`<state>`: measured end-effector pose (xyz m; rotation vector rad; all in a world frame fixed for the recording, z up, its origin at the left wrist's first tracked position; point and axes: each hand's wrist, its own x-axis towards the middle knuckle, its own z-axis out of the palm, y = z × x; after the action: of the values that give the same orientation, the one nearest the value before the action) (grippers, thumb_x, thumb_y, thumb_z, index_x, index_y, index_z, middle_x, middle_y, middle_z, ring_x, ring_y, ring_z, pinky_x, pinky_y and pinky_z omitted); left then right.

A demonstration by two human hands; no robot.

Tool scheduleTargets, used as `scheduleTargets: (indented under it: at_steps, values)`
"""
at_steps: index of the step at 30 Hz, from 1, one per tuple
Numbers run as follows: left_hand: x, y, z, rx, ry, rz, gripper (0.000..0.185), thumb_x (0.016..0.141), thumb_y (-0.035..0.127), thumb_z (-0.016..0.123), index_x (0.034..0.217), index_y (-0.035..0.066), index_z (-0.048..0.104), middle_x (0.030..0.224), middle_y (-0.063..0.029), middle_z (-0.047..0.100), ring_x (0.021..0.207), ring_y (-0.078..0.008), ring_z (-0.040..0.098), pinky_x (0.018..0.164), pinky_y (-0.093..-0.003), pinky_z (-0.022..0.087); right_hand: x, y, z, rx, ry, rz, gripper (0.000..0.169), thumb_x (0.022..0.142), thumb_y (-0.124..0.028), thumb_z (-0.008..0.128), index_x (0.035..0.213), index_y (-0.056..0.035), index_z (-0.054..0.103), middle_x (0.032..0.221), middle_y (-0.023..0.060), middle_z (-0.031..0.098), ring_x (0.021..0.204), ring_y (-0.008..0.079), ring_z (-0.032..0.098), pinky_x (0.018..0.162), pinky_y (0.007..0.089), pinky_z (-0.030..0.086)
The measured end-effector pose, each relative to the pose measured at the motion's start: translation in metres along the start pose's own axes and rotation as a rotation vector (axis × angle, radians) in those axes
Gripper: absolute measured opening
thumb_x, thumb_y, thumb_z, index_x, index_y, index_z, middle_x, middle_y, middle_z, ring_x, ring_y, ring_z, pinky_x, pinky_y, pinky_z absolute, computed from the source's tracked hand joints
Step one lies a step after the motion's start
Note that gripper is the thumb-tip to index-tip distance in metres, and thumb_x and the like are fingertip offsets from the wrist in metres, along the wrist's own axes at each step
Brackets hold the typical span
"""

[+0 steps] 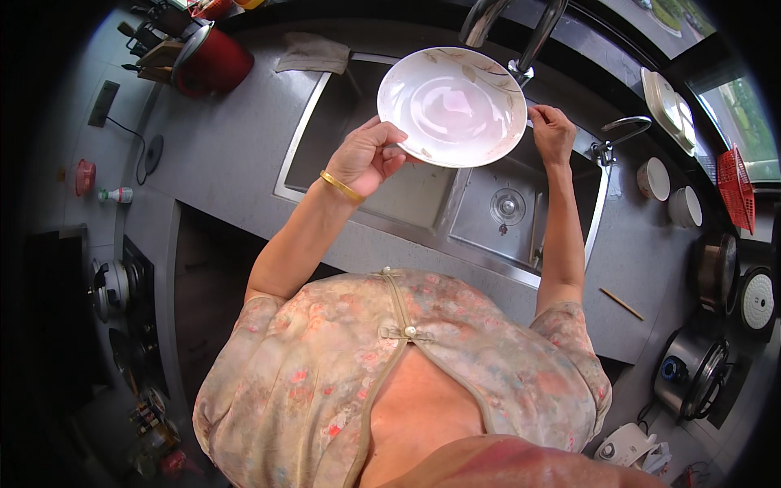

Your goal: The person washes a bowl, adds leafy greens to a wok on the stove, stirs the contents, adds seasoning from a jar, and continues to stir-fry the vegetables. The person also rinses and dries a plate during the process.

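A white plate [454, 104] with a leaf pattern along its rim is held up over the double-basin steel sink [442, 238], its glossy inner face towards me. My left hand [369, 155], with a gold bangle at the wrist, grips the plate's lower left rim, thumb on top and fingers beneath. At the plate's right edge is my right hand [553, 134], fingers drawn together. Whether it pinches the rim or a small part of the chrome faucet [521, 70] behind, I cannot tell. The plate hides part of both basins.
A grey cloth [314, 53] and a red pot [213, 61] are at the back left. On the right stand a small curved tap [628, 124], two bowls [654, 179], a red basket [735, 189] and an electric cooker [689, 373]. One chopstick [621, 304] lies on the counter.
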<state>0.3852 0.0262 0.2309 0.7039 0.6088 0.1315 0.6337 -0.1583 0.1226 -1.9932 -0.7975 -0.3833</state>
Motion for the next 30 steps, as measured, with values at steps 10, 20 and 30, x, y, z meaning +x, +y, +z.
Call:
scheduleTargets:
  at_steps: [10,20,30]
  values:
    - [-0.001,0.001,0.003,0.003,0.002,0.004,0.029,0.071,-0.003,0.055,0.099,0.001,0.050,0.077,-0.0044,0.056,0.049,-0.0052,0.049,0.046,-0.0151,0.049,-0.003,-0.005,0.001,-0.039,0.014,-0.047,0.009,0.069,-0.014,0.065,0.072,-0.0055,0.064,0.062,0.0093,0.057,0.057,0.0227,0.055,0.054,0.0302,0.042]
    - [-0.003,0.001,-0.004,0.018,-0.013,0.014,0.022,0.071,-0.001,0.055,0.092,0.004,0.051,0.077,-0.0029,0.058,0.049,-0.0025,0.048,0.045,-0.0148,0.048,-0.006,-0.007,0.002,-0.013,0.017,-0.002,0.009,0.070,-0.013,0.064,0.073,-0.0043,0.064,0.062,0.0096,0.058,0.057,0.0218,0.056,0.054,0.0295,0.042]
    - [-0.015,0.004,-0.024,0.008,-0.020,0.066,0.028,0.071,-0.001,0.056,0.097,0.003,0.050,0.080,-0.0052,0.058,0.052,-0.0044,0.052,0.045,-0.0138,0.048,0.006,0.005,0.009,-0.065,0.038,0.047,0.013,0.070,-0.017,0.065,0.075,-0.0046,0.064,0.065,0.0104,0.060,0.059,0.0204,0.059,0.057,0.0282,0.044]
